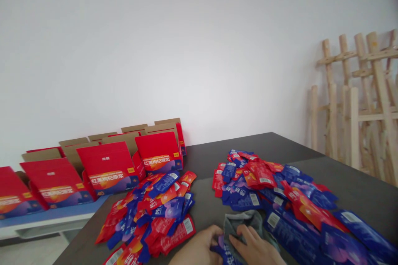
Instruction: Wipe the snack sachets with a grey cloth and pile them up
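My left hand (197,246) sits at the bottom middle of the view, its fingers curled around a blue sachet (222,249). My right hand (252,245) lies just to the right, its fingers pressed on a grey cloth (244,223) that bunches up between and beyond both hands. Heaped on the dark table top (200,203) are two loose piles of red and blue sachets. One pile (149,219) lies left of my hands, and the other (267,186) lies ahead and to the right, its edge close to the cloth. The lower parts of both hands are cut off by the frame.
Several red cardboard boxes (107,167), open and showing brown flaps, stand in a row on a white bench (46,223) at the left, against the white wall (186,49). Rough wooden frames (354,103) lean by the wall at the right.
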`<state>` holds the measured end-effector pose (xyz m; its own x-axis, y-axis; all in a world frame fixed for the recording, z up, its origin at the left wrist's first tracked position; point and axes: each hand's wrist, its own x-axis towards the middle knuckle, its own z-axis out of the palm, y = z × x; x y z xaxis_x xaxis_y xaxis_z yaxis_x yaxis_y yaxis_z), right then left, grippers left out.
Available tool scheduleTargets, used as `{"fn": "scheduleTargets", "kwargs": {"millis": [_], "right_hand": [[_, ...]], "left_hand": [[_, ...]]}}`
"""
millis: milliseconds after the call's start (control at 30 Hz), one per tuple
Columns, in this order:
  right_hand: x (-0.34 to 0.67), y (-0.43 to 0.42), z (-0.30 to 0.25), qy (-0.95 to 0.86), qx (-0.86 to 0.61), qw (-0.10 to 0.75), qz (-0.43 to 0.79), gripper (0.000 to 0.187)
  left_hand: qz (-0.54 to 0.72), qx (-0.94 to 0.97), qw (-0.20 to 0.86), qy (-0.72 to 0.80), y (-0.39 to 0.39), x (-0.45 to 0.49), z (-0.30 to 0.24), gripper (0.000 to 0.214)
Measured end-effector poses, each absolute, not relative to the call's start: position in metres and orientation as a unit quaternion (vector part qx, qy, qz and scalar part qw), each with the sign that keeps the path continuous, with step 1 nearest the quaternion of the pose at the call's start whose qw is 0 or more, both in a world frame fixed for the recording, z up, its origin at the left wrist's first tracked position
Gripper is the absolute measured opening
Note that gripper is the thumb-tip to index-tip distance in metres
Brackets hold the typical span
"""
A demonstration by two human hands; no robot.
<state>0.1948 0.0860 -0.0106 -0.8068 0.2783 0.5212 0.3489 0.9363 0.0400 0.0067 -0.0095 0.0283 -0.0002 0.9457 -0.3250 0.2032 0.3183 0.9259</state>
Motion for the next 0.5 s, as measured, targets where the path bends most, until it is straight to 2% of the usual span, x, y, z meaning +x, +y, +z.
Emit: {"fn": "scheduleTargets", "kwargs": {"millis": [133,267,400,500], "right_hand": [[0.227,0.103,-0.006,-0.945,-0.221,0.229,-0.082,0.058],[0.234,0.109,-0.013,-0.938,-0.244,0.224,-0.103,0.052],[0.213,0.097,-0.020,-0.943,-0.238,0.207,-0.108,0.054],[0.183,0.076,-0.026,-0.944,-0.204,0.233,-0.116,0.047]], "left_hand": [[0.311,0.441,0.501,0.676,-0.012,0.003,0.029,0.044],[0.294,0.410,0.514,0.694,-0.011,-0.002,0.026,0.045],[0.330,0.388,0.554,0.658,-0.008,-0.004,0.017,0.054],[0.351,0.384,0.577,0.629,-0.008,-0.002,0.020,0.057]]}}
